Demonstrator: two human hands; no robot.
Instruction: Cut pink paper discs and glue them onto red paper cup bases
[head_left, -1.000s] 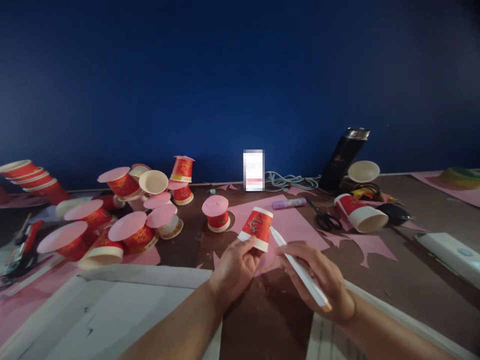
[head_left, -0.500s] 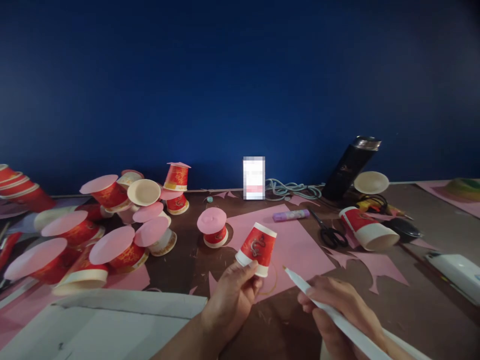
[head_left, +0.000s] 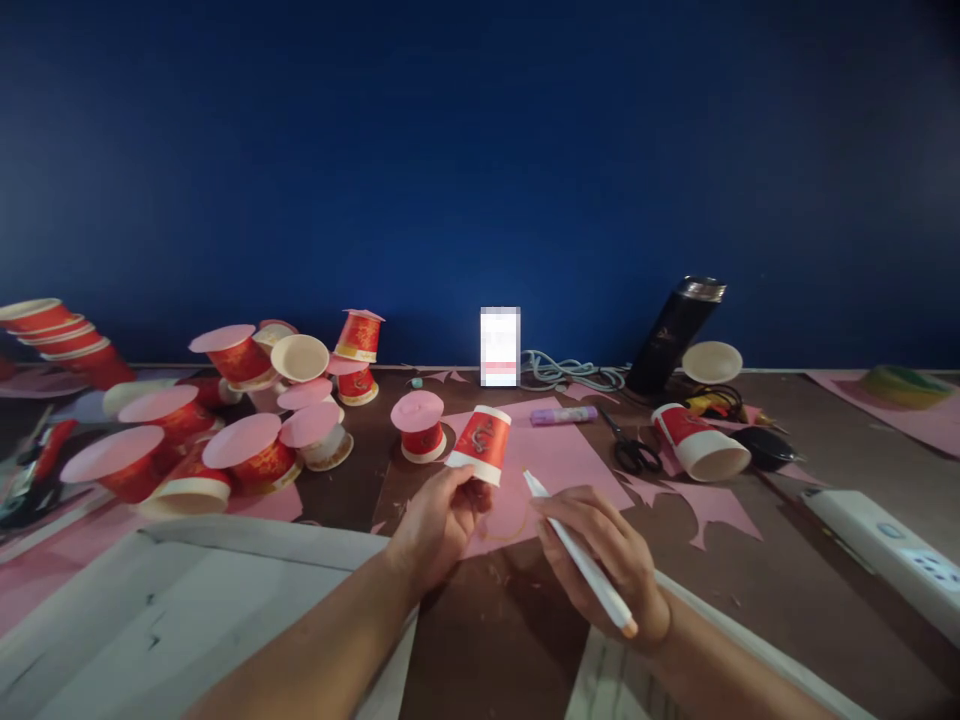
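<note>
A red and white paper cup (head_left: 484, 440) is held by its lower part, rim down and tilted, in my left hand (head_left: 442, 520). My right hand (head_left: 600, 550) grips a white marker (head_left: 585, 560), its tip pointing up and left over a pink sheet (head_left: 551, 470). A curved line marks the sheet below the cup. Just left of the held cup stands another red cup with a pink disc on top (head_left: 418, 430). A purple glue stick (head_left: 564, 415) lies on the sheet's far part, with black scissors (head_left: 634, 450) to its right.
Several red cups with pink discs (head_left: 244, 450) crowd the left side, near a cup stack (head_left: 67, 340). A bright phone (head_left: 500, 347), cable (head_left: 570, 372) and black flask (head_left: 675, 335) are at the back. A lying cup (head_left: 697, 445) and power strip (head_left: 885, 550) are at right.
The view has shifted, showing more of both forearms. My left hand has moved left with the cup. My right hand has come nearer to it, and the marker now shows its orange end.
</note>
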